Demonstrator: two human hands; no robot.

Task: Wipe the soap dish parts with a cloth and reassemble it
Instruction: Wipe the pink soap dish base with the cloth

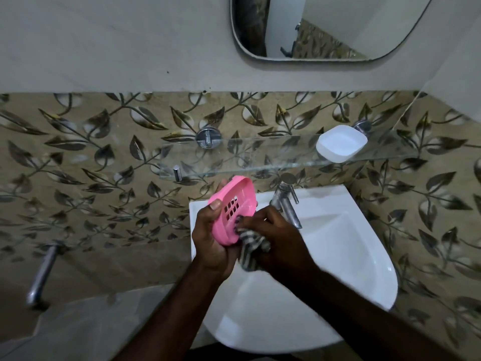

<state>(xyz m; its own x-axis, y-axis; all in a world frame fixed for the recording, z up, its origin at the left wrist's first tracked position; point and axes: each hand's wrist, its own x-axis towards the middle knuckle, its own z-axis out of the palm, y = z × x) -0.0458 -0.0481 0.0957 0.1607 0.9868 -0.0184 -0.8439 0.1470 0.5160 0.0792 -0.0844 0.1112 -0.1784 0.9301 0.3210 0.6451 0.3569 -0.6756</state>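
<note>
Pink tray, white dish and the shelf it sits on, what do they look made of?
The pink tray: likely moulded plastic, smooth, uniform colour, cut-out drain slots. The white dish: probably plastic too, smooth, rounded moulded corners. The shelf: clear glass, tiles visible through it.

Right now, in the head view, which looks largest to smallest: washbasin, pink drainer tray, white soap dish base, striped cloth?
1. washbasin
2. pink drainer tray and white soap dish base: about alike; the tray is nearer the camera, so unranked
3. striped cloth, partly hidden in the right hand
</note>
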